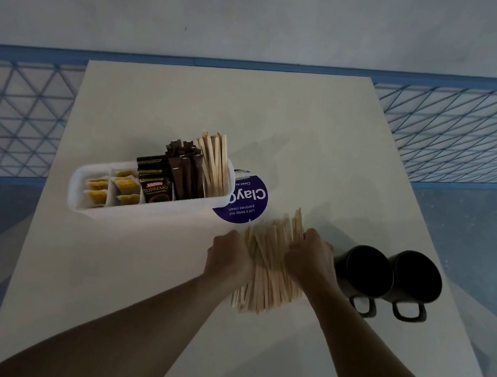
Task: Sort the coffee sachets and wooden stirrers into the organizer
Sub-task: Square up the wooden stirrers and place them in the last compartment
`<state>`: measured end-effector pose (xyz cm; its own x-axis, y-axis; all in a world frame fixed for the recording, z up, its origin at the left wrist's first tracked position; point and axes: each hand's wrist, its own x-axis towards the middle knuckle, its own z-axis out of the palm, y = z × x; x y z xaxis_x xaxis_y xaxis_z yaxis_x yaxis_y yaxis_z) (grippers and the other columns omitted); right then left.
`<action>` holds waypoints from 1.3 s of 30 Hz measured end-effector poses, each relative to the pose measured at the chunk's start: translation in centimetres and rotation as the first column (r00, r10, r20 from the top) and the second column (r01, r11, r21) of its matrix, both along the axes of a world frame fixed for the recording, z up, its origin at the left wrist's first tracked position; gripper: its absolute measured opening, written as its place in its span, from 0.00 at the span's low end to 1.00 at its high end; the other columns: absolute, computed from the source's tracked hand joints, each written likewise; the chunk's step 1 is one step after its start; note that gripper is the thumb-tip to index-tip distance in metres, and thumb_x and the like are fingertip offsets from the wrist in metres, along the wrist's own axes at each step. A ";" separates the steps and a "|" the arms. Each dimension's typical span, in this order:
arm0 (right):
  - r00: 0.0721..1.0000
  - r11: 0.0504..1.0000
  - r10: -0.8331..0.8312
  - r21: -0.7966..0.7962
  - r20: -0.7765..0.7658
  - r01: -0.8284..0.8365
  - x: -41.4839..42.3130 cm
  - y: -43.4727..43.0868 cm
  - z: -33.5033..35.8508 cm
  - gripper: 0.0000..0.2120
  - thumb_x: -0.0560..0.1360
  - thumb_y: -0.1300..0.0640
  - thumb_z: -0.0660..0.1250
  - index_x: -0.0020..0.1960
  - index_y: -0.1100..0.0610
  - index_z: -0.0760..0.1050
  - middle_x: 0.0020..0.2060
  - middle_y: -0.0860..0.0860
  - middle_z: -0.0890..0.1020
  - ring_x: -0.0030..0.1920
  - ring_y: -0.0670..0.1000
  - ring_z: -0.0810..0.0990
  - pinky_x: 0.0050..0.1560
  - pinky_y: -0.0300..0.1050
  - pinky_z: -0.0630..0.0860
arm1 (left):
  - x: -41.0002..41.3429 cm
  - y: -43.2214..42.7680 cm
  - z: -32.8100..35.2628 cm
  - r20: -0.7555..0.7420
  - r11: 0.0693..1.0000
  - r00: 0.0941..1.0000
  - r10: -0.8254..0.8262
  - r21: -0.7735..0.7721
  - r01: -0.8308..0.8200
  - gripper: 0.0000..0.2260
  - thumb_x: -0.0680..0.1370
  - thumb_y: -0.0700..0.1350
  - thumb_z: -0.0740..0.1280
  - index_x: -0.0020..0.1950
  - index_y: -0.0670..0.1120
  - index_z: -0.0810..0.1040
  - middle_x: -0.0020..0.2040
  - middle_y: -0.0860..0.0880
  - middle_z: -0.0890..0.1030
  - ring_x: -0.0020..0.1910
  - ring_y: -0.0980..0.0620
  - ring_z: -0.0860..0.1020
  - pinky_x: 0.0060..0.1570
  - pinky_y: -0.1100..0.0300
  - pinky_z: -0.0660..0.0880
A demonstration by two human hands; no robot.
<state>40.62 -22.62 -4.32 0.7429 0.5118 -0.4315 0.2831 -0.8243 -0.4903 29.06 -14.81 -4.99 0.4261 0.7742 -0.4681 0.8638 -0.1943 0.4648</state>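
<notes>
Pale bench [128, 267] before a blue mesh fence [463, 132]. Toward its right edge lies a bundle of loose stirrers [262, 276], clasped from either side: the left hand [230, 259] and right hand [310, 261] curl their fingers round it. Toward the left edge, the white organizer [82, 190] holds yellow sachets [112, 188], black Kopiko sachets [155, 189], brown stick sachets [184, 171] and sorted stirrers [213, 162]. A purple label [251, 202] lies just beside it. Two black mugs [367, 274] stand at the right edge.
</notes>
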 end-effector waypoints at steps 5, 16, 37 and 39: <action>1.000 0.999 0.030 -0.013 0.001 -0.030 0.0 0.4 0.2 0.10 0.78 0.66 0.59 0.59 0.60 0.69 0.43 0.52 0.74 0.42 0.52 0.75 0.30 0.40 0.65 | -0.4 1.1 0.1 0.063 0.997 0.998 0.023 -0.071 -0.019 0.06 0.80 0.39 0.64 0.56 0.41 0.75 0.49 0.47 0.78 0.41 0.54 0.75 0.39 0.63 0.71; 0.996 0.998 0.068 -0.003 0.052 -0.067 -0.1 1.5 1.0 0.12 0.74 0.67 0.61 0.57 0.60 0.71 0.49 0.57 0.76 0.45 0.56 0.79 0.42 0.52 0.80 | -1.3 2.6 2.0 0.164 0.945 0.968 0.188 -0.299 -0.133 0.04 0.79 0.36 0.63 0.50 0.42 0.77 0.46 0.43 0.81 0.43 0.44 0.83 0.47 0.47 0.82; 0.959 0.884 0.107 0.467 -0.264 0.029 -1.0 9.8 6.4 0.11 0.84 0.57 0.55 0.57 0.53 0.75 0.45 0.51 0.82 0.44 0.52 0.83 0.42 0.48 0.82 | -0.8 9.4 8.4 0.600 0.860 0.630 0.492 -0.445 -0.248 0.09 0.79 0.39 0.67 0.58 0.44 0.81 0.47 0.47 0.85 0.44 0.49 0.84 0.45 0.50 0.83; 0.959 0.859 0.117 0.511 -0.258 0.032 -1.3 11.1 6.7 0.11 0.84 0.59 0.54 0.56 0.55 0.76 0.40 0.50 0.80 0.39 0.51 0.79 0.39 0.47 0.77 | -0.9 10.2 8.7 0.630 0.880 0.617 0.471 -0.387 -0.276 0.08 0.79 0.39 0.67 0.57 0.45 0.82 0.45 0.50 0.85 0.41 0.54 0.84 0.42 0.55 0.82</action>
<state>39.31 -11.57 2.35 0.6075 0.7420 -0.2837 0.1067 -0.4302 -0.8964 28.18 -4.65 3.75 0.3941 0.8514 -0.3460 0.2440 0.2660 0.9326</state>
